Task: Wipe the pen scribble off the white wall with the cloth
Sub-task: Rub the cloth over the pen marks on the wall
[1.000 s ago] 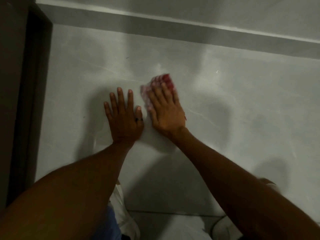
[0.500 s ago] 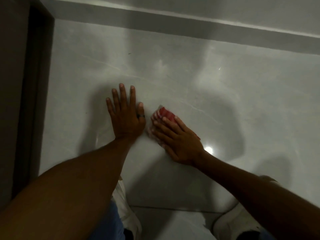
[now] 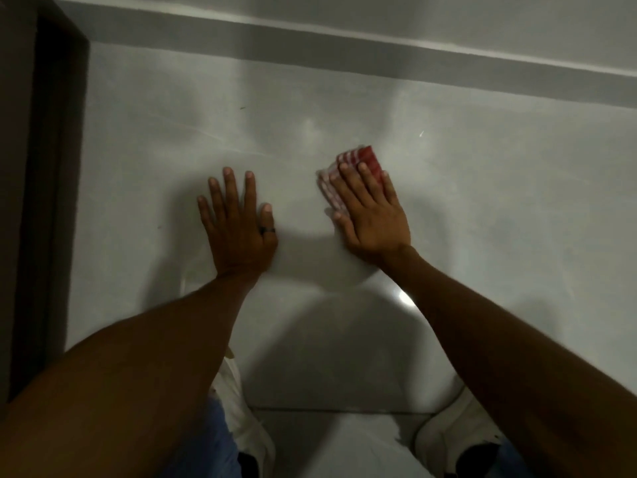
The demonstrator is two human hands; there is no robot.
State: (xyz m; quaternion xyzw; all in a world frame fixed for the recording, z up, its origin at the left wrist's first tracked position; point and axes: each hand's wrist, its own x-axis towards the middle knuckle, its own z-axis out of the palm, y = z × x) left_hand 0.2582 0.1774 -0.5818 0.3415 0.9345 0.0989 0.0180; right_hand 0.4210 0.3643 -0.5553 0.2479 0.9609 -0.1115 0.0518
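A red-and-white checked cloth (image 3: 367,160) lies flat against the glossy pale wall surface (image 3: 482,219). My right hand (image 3: 372,219) presses on the cloth with straight fingers, and only the cloth's upper and left edges show past them. My left hand (image 3: 238,225) rests flat on the surface to the left, fingers spread, a dark ring on the thumb, holding nothing. A hand's width separates the two hands. I see no clear pen scribble, only a tiny dark fleck (image 3: 243,108) above my left hand.
A dark door frame (image 3: 51,201) runs down the left edge. A grey band (image 3: 344,50) with a lighter strip above it crosses the top. White shoes (image 3: 248,429) (image 3: 455,439) show at the bottom, past a tile joint (image 3: 327,410).
My right hand swept the cloth down beside my left thumb, then up and to the right to where it is now. My left hand has stayed planted.
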